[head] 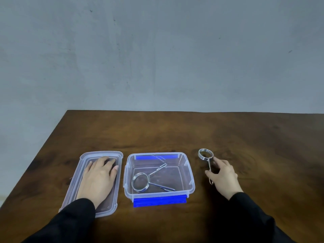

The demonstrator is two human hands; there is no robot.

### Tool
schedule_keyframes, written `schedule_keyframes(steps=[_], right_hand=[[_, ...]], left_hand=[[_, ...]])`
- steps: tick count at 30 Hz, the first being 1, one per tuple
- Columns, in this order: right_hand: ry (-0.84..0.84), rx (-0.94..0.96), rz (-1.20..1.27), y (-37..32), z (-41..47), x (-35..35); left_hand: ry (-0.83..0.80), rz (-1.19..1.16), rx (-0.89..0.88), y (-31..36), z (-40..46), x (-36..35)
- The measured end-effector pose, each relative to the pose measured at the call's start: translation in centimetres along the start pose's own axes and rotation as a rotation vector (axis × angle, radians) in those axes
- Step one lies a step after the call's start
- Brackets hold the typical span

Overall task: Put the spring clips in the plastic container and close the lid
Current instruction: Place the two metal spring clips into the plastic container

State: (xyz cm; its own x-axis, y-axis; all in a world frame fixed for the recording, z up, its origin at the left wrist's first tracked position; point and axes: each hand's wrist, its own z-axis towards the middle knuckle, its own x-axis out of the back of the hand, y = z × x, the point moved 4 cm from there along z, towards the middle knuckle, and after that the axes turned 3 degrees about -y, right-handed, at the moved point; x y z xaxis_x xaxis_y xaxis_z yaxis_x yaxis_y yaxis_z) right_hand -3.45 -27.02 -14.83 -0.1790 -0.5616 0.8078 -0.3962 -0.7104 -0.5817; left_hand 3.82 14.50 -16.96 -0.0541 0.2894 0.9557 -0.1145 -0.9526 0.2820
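A clear plastic container (190, 172) with blue latches stands open in the middle of the brown table. One metal spring clip (141, 182) lies inside it, its coil to the left and its two handles spread to the right. A second spring clip (205, 154) is to the right of the container, its coil pointing away from me. My right hand (223, 176) is closed around that clip's handles. The clear lid (77, 178) lies flat to the left of the container. My left hand (99, 178) rests palm down on the lid with fingers spread.
The table's left edge (35, 170) runs diagonally close to the lid. A grey wall (157, 50) rises behind the table's far edge. Bare wood stretches beyond and to the right of the container.
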Motion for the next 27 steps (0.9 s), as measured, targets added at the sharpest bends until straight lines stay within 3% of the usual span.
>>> schedule_keyframes(steps=[3, 5, 9, 13, 17, 27], right_hand=[[0.068, 0.065, 0.098, -2.2, 0.7, 2.1], [0.022, 0.223, 0.137, -5.3, 0.8, 3.7], [-0.334, 0.639, -0.018, -12.5, -0.7, 4.1], [-0.542, 0.878, -0.313, -16.4, -2.5, -0.5], [-0.644, 0.922, -0.483, -16.3, -3.2, -5.0], [-0.722, 0.928, -0.548, -16.2, -3.2, -7.3]], left_hand=[[-0.001, -0.006, -0.003, 0.2, -0.1, 0.2], [0.000, -0.004, -0.001, 0.2, -0.1, 0.4], [-0.001, 0.003, -0.010, 0.2, -0.2, 0.4], [0.012, -0.011, -0.011, 0.2, -0.3, 0.5], [0.016, -0.015, -0.011, 0.2, -0.4, 0.5], [0.015, -0.025, -0.007, 0.0, -0.3, 0.4]])
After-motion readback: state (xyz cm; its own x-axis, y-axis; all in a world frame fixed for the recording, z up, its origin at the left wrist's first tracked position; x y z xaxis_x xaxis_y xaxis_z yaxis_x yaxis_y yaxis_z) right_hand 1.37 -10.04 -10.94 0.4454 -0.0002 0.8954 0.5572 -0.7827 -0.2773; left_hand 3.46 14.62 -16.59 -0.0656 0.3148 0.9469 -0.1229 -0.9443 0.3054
